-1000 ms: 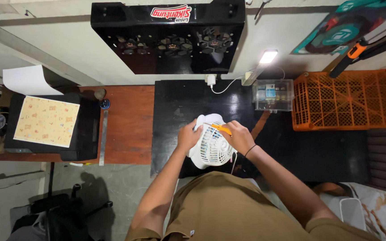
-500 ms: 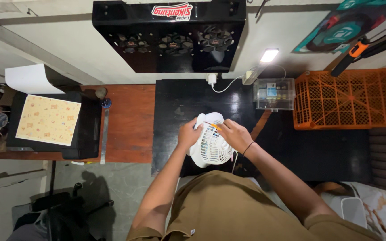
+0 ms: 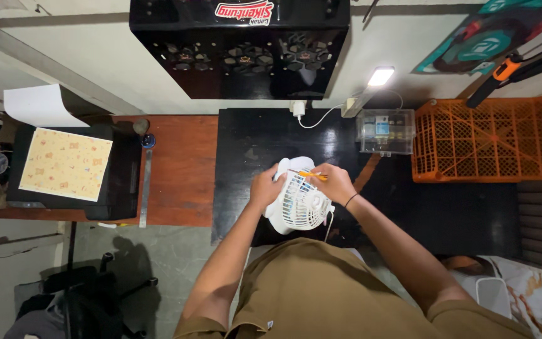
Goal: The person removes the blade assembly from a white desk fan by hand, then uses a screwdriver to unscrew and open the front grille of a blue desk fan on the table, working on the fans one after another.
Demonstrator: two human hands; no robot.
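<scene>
At the black bench's (image 3: 246, 144) near edge, the left hand (image 3: 265, 188) gripped the small white plastic grilled fan (image 3: 299, 204), steadying it while the right hand (image 3: 334, 183) pinched a slim orange-handled tool (image 3: 312, 175) against the grille.

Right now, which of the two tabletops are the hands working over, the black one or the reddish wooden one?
The black tabletop. Both hands, left and right, hold the small white fan above it; the reddish wooden tabletop lies beside it on the left.

Workshop — bench (image 3: 371, 207), hanging tools (image 3: 522, 69)
</scene>
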